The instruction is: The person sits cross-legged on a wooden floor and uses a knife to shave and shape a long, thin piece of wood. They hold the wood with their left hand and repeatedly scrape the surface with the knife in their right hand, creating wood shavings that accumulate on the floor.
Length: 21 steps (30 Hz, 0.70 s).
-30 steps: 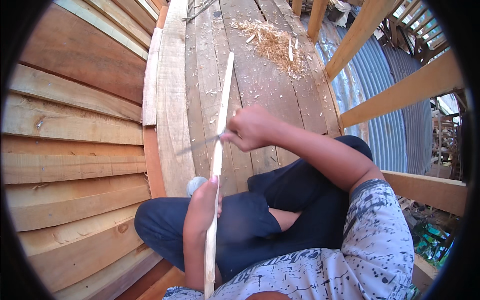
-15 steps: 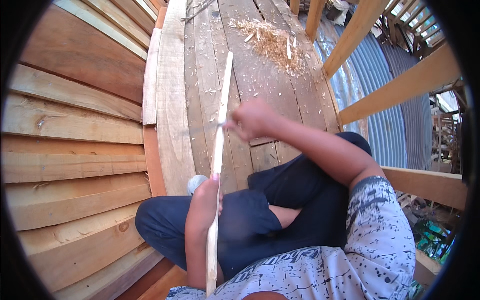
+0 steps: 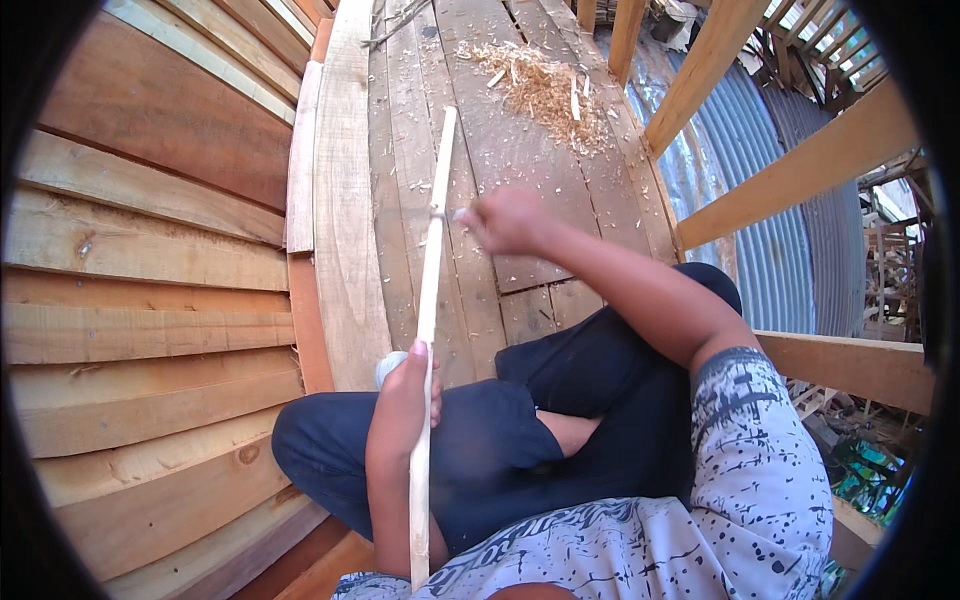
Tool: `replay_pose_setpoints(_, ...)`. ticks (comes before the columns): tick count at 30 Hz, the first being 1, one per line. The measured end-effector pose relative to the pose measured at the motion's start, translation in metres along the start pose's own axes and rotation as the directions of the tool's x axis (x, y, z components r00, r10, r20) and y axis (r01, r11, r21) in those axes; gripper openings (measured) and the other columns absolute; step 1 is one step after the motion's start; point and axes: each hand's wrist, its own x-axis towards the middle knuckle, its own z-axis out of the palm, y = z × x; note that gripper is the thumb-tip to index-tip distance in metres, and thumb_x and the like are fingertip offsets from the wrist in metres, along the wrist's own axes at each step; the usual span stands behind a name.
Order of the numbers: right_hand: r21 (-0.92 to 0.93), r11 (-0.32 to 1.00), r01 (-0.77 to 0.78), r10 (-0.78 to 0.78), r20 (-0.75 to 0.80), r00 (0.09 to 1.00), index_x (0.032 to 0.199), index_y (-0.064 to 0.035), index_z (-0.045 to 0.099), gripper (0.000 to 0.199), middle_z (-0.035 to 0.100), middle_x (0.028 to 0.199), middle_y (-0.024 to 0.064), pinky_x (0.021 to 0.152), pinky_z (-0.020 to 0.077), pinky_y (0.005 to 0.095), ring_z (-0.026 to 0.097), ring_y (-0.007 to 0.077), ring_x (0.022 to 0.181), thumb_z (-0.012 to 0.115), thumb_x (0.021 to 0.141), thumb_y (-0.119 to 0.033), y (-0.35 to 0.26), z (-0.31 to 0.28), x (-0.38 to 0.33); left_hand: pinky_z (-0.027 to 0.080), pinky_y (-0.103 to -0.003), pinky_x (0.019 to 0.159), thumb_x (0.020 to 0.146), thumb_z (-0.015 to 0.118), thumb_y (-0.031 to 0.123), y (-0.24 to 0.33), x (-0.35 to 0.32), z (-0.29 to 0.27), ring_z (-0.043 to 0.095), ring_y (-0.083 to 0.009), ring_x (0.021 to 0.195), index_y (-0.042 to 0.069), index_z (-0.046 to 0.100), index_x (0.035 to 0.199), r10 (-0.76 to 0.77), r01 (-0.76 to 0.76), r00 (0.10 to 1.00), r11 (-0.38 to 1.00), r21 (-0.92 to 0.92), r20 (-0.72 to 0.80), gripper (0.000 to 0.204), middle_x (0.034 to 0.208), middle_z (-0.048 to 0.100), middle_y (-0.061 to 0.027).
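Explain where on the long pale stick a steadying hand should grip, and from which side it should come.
Grip the long pale stick low on its shaft, near the lap, coming from its left side, as the left hand does. The stick is thin and runs away from the body, and the right hand works on its middle, so the lower shaft is probably best.

A plank wall [image 3: 150, 250] stands left of the floorboards [image 3: 500, 150], wood shavings [image 3: 545, 90] lying ahead, railing [image 3: 800, 170] right.
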Motion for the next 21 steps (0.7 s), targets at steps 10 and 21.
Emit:
replay_pose_setpoints(10, -0.078, 0.977, 0.199, -0.203, -0.054, 0.978, 0.082, -0.0051, 0.07, 0.043, 0.067, 0.073, 0.0209, 0.065, 0.0516, 0.0502, 0.067, 0.0413, 0.071, 0.054, 0.096, -0.043, 0.0, 0.005, -0.009, 0.036, -0.023, 0.042, 0.105, 0.041, 0.052, -0.004, 0.001, 0.006, 0.042, -0.0062, 0.048, 0.005, 0.051, 0.098, 0.054, -0.055, 0.998, 0.993, 0.108, 0.008, 0.049, 0.066, 0.045, 0.0014)
replay_pose_setpoints(21, -0.202, 0.977, -0.073, 0.063, -0.055, 0.997, 0.081, -0.0057, 0.068, 0.044, 0.068, 0.076, 0.02, 0.07, 0.0528, 0.05, 0.068, 0.0396, 0.074, 0.057, 0.095, -0.046, 0.028, -0.022, 0.018, 0.04, -0.024, 0.044, 0.106, 0.04, 0.046, 0.003, 0.002, 0.011, 0.045, -0.007, 0.047, 0.006, 0.054, 0.089, 0.093, -0.084, 0.995, 0.968, 0.238, -0.027, 0.047, 0.063, 0.047, 0.0014)
